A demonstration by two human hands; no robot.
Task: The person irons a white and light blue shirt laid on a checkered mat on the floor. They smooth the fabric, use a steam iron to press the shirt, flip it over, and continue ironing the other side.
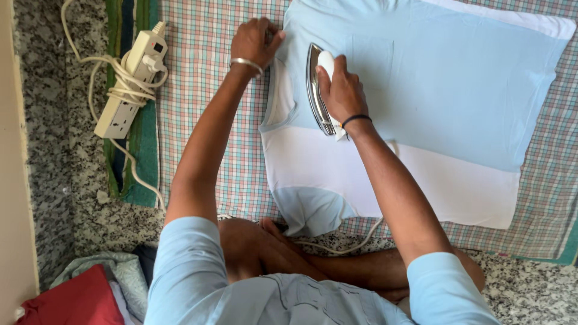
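1. The speckled grey granite floor (48,120) carries everything here: a checked pink-and-green cotton cloth (205,90) is spread flat over it as a pressing pad, and the person sits cross-legged at its near edge.

2. On that cloth lies the pale blue and white short-sleeved T-shirt (433,108), laid flat with its neckline toward the left. The silver-soled electric iron with a white handle (320,90) stands on the shirt just beside the collar.

3. The right hand (342,90) has its grip closed around the iron's handle. The left hand (253,42) pinches the shirt's shoulder edge, fingers closed on the fabric, pulling it taut.

4. Risks, as I judge them:
   - The left fingers sit near the hot sole; a sideways stroke could burn them.
   - Resting the iron in one spot could scorch or shine the fabric.
   - The white cord (355,241) trails under the right arm and past the legs, so it could snag and jerk the iron.
   - A fold near the collar could be pressed into a crease.

5. Further out, a white multi-socket extension strip with coiled cable (129,84) lies on a green striped mat (141,150). A heap of red and pale folded clothes (78,295) sits at the lower left, beside a cream wall edge (12,180).
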